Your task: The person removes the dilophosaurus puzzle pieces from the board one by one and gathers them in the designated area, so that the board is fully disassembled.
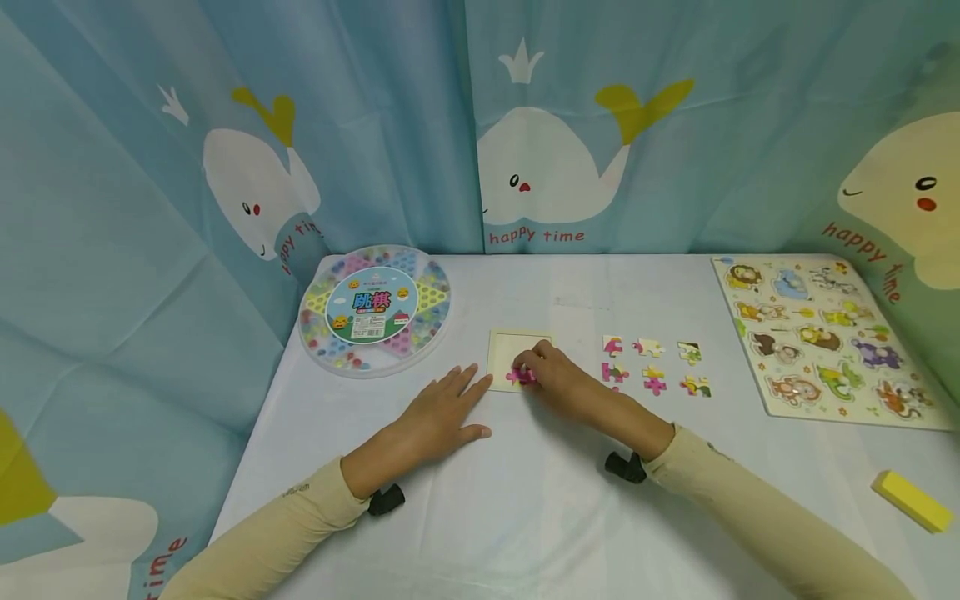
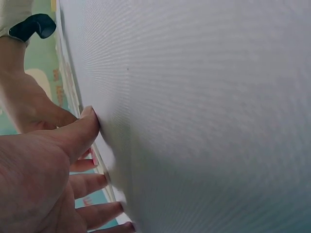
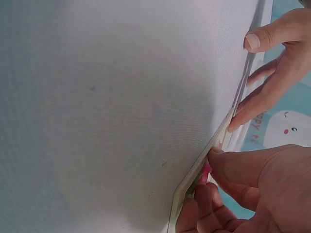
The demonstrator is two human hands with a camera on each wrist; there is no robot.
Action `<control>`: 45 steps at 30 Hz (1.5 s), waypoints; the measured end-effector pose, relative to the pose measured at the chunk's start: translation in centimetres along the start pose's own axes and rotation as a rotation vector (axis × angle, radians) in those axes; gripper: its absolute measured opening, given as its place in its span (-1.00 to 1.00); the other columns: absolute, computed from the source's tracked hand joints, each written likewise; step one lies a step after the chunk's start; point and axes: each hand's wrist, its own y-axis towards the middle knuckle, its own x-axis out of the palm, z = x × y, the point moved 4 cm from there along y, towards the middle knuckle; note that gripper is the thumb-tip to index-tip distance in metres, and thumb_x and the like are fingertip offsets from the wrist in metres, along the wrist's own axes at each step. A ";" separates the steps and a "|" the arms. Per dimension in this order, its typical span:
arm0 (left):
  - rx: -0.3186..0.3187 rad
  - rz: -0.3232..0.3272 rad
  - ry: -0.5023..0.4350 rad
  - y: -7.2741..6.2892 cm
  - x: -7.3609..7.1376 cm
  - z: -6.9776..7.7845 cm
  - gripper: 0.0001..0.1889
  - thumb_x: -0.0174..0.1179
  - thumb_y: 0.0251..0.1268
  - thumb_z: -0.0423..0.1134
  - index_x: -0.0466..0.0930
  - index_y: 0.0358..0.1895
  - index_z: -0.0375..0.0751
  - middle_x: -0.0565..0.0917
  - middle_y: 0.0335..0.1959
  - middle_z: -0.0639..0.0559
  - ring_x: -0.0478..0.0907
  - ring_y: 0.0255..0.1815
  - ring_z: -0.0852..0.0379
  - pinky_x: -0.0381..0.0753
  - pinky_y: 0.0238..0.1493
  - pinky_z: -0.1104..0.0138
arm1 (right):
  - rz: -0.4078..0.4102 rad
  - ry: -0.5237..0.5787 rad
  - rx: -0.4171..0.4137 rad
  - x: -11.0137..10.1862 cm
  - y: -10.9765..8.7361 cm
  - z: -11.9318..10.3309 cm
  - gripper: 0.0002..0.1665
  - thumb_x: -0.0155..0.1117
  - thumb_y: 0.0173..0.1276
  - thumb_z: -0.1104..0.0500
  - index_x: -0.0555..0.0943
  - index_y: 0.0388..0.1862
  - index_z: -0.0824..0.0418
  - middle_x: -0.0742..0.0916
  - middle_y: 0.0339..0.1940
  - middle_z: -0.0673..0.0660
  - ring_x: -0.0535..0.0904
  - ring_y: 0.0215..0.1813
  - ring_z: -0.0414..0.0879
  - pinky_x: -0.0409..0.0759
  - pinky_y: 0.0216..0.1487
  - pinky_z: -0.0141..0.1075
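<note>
A small, pale square puzzle tray (image 1: 508, 343) lies flat on the white table. Over its lower part my right hand (image 1: 561, 382) pinches a pink jigsaw piece (image 1: 514, 377) between thumb and fingers; the fingers hide much of that piece. In the right wrist view a pink edge (image 3: 205, 172) of the piece shows beside the thumb, against the tray. My left hand (image 1: 442, 417) rests on the table with fingers spread, the index fingertip touching the tray's left edge. The left wrist view shows the left hand (image 2: 39, 179) with fingers extended, holding nothing.
Right of the tray, several loose jigsaw pieces (image 1: 649, 347) lie in rows. Farther right are an animal puzzle board (image 1: 813, 354) and a yellow block (image 1: 911, 500). A round Chinese checkers set (image 1: 375, 308) sits at the back left. Whale-print curtains (image 1: 390, 125) border the table.
</note>
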 end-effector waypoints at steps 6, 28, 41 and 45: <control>0.000 -0.001 -0.005 0.0 0.1 0.0 -0.17 0.20 0.55 0.18 0.14 0.71 -0.09 0.11 0.73 -0.18 0.06 0.72 -0.28 0.24 0.57 -0.24 | 0.018 0.023 0.002 -0.1 0.0 0.1 -0.58 0.36 0.37 0.51 0.57 0.15 0.29 0.61 -0.07 0.27 0.56 -0.06 0.09 0.65 0.07 -0.04; 0.013 0.007 0.001 -0.1 0.1 -0.1 -0.16 0.20 0.54 0.19 0.14 0.71 -0.10 0.12 0.72 -0.20 0.07 0.71 -0.28 0.26 0.55 -0.25 | 0.109 0.111 -0.021 -0.2 -0.3 0.3 -0.67 0.29 0.45 0.49 0.58 0.07 0.17 0.68 -0.15 0.20 0.66 -0.08 0.05 0.72 0.04 -0.03; 0.006 -0.002 -0.020 -0.1 0.2 -0.1 -0.17 0.18 0.56 0.18 0.12 0.71 -0.08 0.09 0.73 -0.18 0.03 0.73 -0.27 0.21 0.57 -0.25 | 0.123 0.273 0.094 -2.1 -1.0 1.5 -0.74 0.25 0.51 0.44 0.59 0.10 0.25 0.74 -0.17 0.15 0.69 -0.05 0.05 0.69 0.00 -0.09; 0.008 -0.004 -0.019 0.0 0.2 -0.1 -0.17 0.18 0.56 0.18 0.11 0.72 -0.08 0.08 0.73 -0.19 0.02 0.73 -0.27 0.21 0.58 -0.25 | 0.136 0.290 0.159 -3.9 -2.2 2.6 -0.81 0.26 0.53 0.40 0.57 0.05 0.27 0.76 -0.13 0.15 0.70 -0.02 0.04 0.70 -0.04 -0.13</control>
